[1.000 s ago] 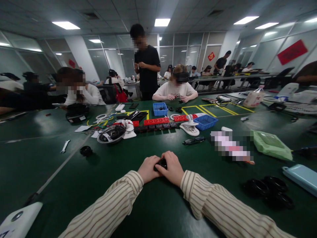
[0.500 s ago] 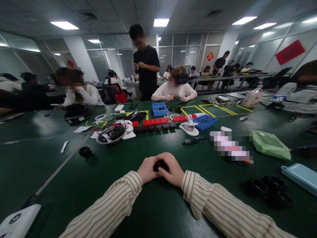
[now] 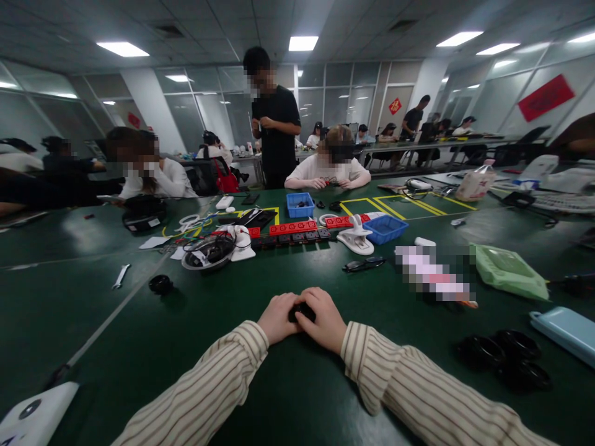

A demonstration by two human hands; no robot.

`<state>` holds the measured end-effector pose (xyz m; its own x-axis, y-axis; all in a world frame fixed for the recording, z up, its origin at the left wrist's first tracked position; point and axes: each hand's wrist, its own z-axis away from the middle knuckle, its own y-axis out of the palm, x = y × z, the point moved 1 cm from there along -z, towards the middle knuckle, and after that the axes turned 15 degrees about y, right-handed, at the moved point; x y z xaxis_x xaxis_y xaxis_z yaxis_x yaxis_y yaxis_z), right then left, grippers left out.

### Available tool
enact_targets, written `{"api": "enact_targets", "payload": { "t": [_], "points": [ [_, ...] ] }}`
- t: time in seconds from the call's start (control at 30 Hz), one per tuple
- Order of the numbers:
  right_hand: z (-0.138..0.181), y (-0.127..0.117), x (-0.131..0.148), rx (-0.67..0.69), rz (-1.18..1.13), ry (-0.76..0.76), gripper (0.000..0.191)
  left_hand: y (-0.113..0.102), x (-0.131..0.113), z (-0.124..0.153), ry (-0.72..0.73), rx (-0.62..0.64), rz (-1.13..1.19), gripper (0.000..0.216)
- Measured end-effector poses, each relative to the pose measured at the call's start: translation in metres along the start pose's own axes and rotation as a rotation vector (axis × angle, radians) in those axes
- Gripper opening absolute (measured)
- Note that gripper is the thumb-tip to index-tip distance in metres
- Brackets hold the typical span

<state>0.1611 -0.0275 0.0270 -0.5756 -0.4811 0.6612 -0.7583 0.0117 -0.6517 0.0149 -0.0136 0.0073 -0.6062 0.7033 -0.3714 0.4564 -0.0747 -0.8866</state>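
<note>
My left hand (image 3: 276,319) and my right hand (image 3: 325,319) rest together on the green table (image 3: 139,347), just in front of me. Both are curled round a small black object (image 3: 301,310) held between them; only a sliver of it shows between the fingers. Striped sleeves cover both forearms. A black round part (image 3: 160,284) lies to the left, apart from my hands. Several black rings (image 3: 506,356) lie to the right.
Farther out lie a bowl of cables (image 3: 207,252), red and black power strips (image 3: 297,231), two blue bins (image 3: 385,227), black glasses (image 3: 363,264), a wrench (image 3: 120,275), a green bag (image 3: 509,271) and a light blue case (image 3: 564,331). A white device (image 3: 32,418) sits near left. People work across the table.
My hands have stayed locked on the black object, with only slight shifts of the fingers. The view moved a little.
</note>
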Motion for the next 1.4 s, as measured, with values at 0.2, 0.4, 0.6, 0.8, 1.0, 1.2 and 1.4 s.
{"api": "enact_targets", "payload": {
  "t": [0.2, 0.4, 0.6, 0.8, 1.0, 1.2, 1.4],
  "points": [
    [0.0020, -0.0022, -0.0016, 0.076, -0.106, -0.168, 0.033, -0.0005, -0.0005, 0.0001, -0.016, 0.002, 0.019, 0.029],
    [0.0003, -0.0028, -0.0067, 0.060, -0.092, -0.152, 0.031, 0.0001, 0.0014, -0.0001, 0.018, 0.018, 0.039, 0.042],
    [0.0006, -0.0009, -0.0069, -0.069, -0.043, -0.028, 0.042, -0.0023, -0.0013, 0.0006, 0.017, -0.005, 0.054, 0.050],
    [-0.0007, 0.0000, -0.0051, -0.090, 0.015, 0.063, 0.036, -0.0032, -0.0038, 0.0014, -0.007, -0.053, 0.083, 0.062],
    [-0.0021, 0.0015, -0.0036, -0.059, 0.090, 0.087, 0.020, -0.0053, -0.0040, -0.0005, -0.002, 0.011, 0.063, 0.044],
    [-0.0006, 0.0000, -0.0013, 0.009, -0.020, -0.075, 0.016, -0.0018, -0.0006, -0.0004, 0.008, 0.025, 0.037, 0.031],
    [0.0015, -0.0025, -0.0015, 0.076, -0.082, -0.175, 0.035, 0.0006, 0.0010, 0.0006, -0.012, -0.001, 0.039, 0.033]
  ]
}}
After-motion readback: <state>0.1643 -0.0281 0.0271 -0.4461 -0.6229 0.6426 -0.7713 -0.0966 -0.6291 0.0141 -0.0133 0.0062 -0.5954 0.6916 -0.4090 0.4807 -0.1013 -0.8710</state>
